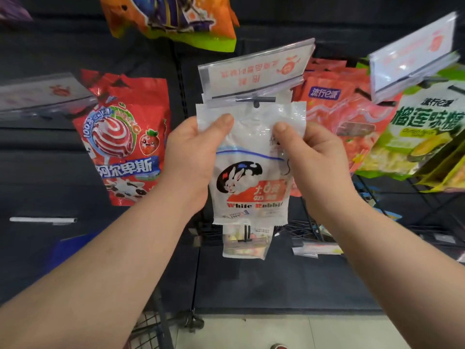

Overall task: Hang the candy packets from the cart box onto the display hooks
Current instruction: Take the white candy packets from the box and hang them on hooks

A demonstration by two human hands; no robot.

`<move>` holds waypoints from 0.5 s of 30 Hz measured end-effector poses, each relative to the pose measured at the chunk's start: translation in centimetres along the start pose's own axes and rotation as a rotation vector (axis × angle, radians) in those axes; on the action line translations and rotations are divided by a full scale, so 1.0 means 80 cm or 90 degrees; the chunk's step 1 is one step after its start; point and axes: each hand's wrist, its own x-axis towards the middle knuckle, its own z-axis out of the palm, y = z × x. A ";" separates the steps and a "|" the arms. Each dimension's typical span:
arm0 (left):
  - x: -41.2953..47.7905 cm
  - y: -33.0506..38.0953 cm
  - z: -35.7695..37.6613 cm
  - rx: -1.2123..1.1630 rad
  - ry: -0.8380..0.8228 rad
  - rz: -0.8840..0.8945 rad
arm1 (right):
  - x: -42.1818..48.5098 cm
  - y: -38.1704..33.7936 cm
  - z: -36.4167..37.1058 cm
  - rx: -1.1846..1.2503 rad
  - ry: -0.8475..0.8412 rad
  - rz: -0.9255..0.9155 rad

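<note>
1. The white, glossy plastic candy packet (251, 177), printed with a rabbit and red lettering, is held upright against the dark display wall. Its top seal is level with the dark metal display hook (255, 99). The punched hole sits right at the hook's crossbar tip, just under the clear plastic price-tag holder (256, 69). I cannot tell whether the hook has fully passed through the hole.
2. The left hand (196, 152) pinches the packet's upper left part, thumb on the front and fingers behind.
3. The right hand (309, 152) pinches the upper right part in the same way, so the 2 thumbs flank the hole.
4. The candy packet looks light and soft. Its film crinkles under the thumbs and probably slides easily between dry fingers. The sweets seem to have settled low, leaving the top band flat.
5. That flat band on either side of the hole is the best place to grip. Pulling it taut there should hold the hole open and square to the hook.
6. The film around the hole is thin and could tear or fold over if pushed at an angle.
7. A red foil lollipop bag (125, 147) hangs to the left, and a pink packet (339, 117) hangs just to the right. A small clear packet of pastel sweets (245, 244) hangs below. Part of the wire cart (151, 328) shows at the bottom edge, but its box is out of view.
</note>
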 end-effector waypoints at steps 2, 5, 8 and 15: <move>0.005 0.001 0.001 -0.011 0.002 0.015 | 0.005 -0.003 0.005 0.011 0.005 -0.005; 0.008 0.000 0.007 -0.035 -0.001 0.014 | 0.010 -0.005 0.009 0.026 0.009 -0.002; 0.012 -0.002 0.014 -0.036 0.015 0.014 | 0.018 -0.003 0.009 0.040 0.029 0.002; 0.031 -0.017 0.017 0.045 0.052 0.027 | 0.040 0.013 0.008 -0.087 0.047 -0.029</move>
